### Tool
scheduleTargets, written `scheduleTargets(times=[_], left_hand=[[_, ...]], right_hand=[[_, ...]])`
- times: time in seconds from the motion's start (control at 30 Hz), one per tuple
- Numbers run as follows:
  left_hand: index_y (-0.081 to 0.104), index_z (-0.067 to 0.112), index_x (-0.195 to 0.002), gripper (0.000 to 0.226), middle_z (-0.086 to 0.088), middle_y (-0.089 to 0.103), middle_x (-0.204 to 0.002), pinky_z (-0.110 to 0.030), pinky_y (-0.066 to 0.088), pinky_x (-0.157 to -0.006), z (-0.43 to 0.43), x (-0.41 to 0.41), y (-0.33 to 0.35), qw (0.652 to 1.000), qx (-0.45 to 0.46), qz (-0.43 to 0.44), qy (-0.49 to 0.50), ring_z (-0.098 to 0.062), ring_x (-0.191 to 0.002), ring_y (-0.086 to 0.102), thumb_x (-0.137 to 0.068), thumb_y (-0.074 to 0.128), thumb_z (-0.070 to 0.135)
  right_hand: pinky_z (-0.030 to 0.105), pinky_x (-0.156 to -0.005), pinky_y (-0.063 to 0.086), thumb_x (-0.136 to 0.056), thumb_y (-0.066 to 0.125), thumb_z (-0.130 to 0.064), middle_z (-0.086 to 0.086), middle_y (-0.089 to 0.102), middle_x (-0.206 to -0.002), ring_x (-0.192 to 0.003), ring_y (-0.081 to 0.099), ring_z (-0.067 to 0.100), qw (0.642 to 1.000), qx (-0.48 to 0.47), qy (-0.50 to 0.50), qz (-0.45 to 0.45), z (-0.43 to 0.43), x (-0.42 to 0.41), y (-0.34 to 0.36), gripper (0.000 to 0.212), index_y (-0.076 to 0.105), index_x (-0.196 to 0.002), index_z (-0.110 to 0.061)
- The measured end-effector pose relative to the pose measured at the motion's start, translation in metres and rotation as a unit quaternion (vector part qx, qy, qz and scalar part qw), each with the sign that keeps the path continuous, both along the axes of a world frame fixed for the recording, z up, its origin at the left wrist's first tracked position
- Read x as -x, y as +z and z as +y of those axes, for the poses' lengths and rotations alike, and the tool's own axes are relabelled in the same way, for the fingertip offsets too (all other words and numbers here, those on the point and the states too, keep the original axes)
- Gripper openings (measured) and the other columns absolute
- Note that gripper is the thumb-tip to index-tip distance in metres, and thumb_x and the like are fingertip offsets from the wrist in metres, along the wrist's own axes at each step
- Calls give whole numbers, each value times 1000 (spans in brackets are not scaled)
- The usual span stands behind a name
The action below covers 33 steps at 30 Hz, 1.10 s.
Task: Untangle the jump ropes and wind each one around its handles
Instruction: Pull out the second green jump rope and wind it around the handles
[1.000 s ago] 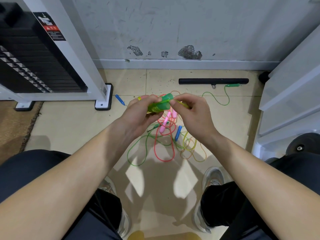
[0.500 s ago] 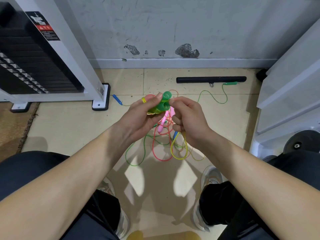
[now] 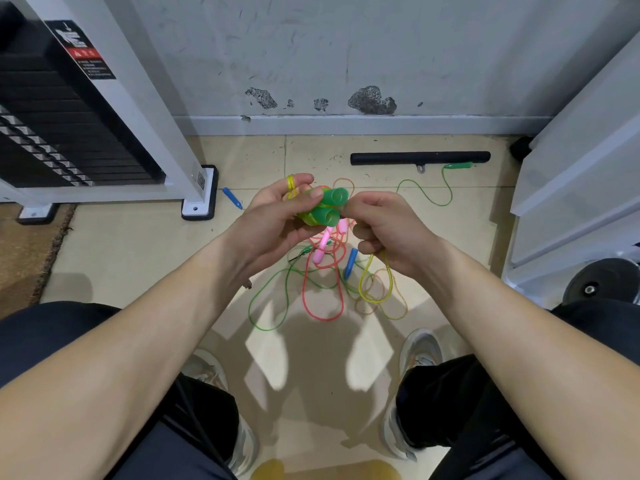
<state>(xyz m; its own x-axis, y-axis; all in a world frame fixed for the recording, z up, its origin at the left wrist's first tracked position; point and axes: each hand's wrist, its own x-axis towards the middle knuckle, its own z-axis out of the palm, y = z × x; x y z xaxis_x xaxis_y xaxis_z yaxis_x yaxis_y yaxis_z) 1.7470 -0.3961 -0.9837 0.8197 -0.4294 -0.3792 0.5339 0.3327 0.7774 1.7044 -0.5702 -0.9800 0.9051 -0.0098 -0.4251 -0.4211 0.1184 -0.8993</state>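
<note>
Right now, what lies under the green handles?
A tangle of ropes on the floor, with pink handles and a blue handle. The left hand and right hand hide the rest.

A gym is indicated by the weight stack point(image 3: 52, 133) in its white frame, a weight plate point(image 3: 602, 284) and a black bar point(image 3: 419, 158) on tiled floor point(image 3: 121, 244).

The left hand point(image 3: 277, 220) covers most of the green handles point(image 3: 329, 206); only their round ends show. The yellow rope point(image 3: 361, 283) goes up into the right hand point(image 3: 391, 230), where curled fingers point(image 3: 367, 234) hide it. At ten o'clock the weight machine point(image 3: 52, 116) is cut off by the edge, and the words on its sticker point(image 3: 85, 51) are too small to read. At three o'clock a weight plate point(image 3: 602, 282) is cut off too. The legs point(image 3: 460, 403) hide part of both shoes point(image 3: 420, 348).
</note>
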Motion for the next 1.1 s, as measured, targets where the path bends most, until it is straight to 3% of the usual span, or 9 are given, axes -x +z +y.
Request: scheduleTargets(times=[0.17, 0.23, 0.3, 0.4, 0.5, 0.67, 0.77, 0.93, 1.1], left_hand=[[51, 12, -124, 48, 4, 65, -92, -33, 60, -72, 11, -4, 3, 994, -32, -76, -76, -18, -79, 72, -82, 72, 3], [51, 13, -123, 53, 4, 53, -100, -35, 60, -72, 14, -5, 2, 988, -64, -116, -84, -18, -81, 70, -77, 74, 1], [50, 13, -124, 59, 4, 48, -104, -40, 60, -75, 16, -5, 2, 979, -105, -151, -84, -18, -84, 68, -74, 80, 1], [49, 12, -127, 59, 2, 46, -109, -45, 60, -83, 19, -5, 1, 961, -160, -199, -102, -17, -85, 64, -75, 77, 4], [50, 12, -127, 58, 3, 47, -107, -33, 58, -76, 21, -4, 0, 933, -214, -258, -131, -9, -79, 58, -78, 78, -2], [51, 21, -124, 63, 8, 50, -107, -31, 53, -79, 24, -3, 0, 879, -278, -346, -171, -6, -80, 53, -73, 87, 12], [50, 22, -124, 64, 12, 50, -106, -23, 51, -78, 22, 1, 0, 862, -294, -368, -187, -1, -80, 53, -74, 88, 9], [49, 30, -124, 68, 26, 49, -102, -28, 55, -79, 17, 6, -1, 850, -307, -380, -198, -3, -88, 54, -72, 88, 10], [49, 26, -121, 65, 15, 52, -105, -25, 55, -78, 10, 14, 3, 845, -300, -386, -216, -5, -93, 59, -72, 87, 6]], right_hand=[[24, -54, 35, -91, 72, -16, 0, 49, -66, -54, 40, 11, 991, 67, 77, -80, -9, 1, -11, 13, 71, -78, -19], [29, -73, 45, -92, 71, -19, 4, 61, -81, -71, 56, 24, 983, 101, 95, -124, -6, 4, -18, 5, 75, -91, -17], [32, -89, 43, -91, 72, -27, -6, 60, -91, -93, 55, 23, 956, 223, 101, -163, -6, 1, -26, 8, 75, -89, -34], [23, -69, 37, -91, 72, -29, -16, 53, -69, -72, 47, 3, 906, 346, 155, -187, -11, -7, -23, 7, 76, -88, -34], [21, -56, 38, -93, 71, -21, -17, 52, -52, -53, 46, 2, 904, 336, 213, -157, -14, -8, -19, 6, 76, -93, -24], [29, -72, 57, -93, 63, 1, 16, 70, -97, -76, 69, 21, 952, 187, 225, -92, -14, -3, -16, 18, 71, -106, -8], [35, -81, 59, -90, 49, 13, 18, 71, -92, -83, 67, 25, 981, 83, 167, -60, -9, -1, -14, 30, 72, -98, -4], [39, -74, 60, -95, 51, -1, 17, 67, -89, -79, 65, 25, 997, 36, 65, -26, 10, 3, -21, 16, 67, -91, -1], [35, -60, 46, -94, 53, -3, 10, 56, -77, -65, 54, 23, 999, -25, -48, 4, 18, 0, -21, 8, 51, -98, -10]])
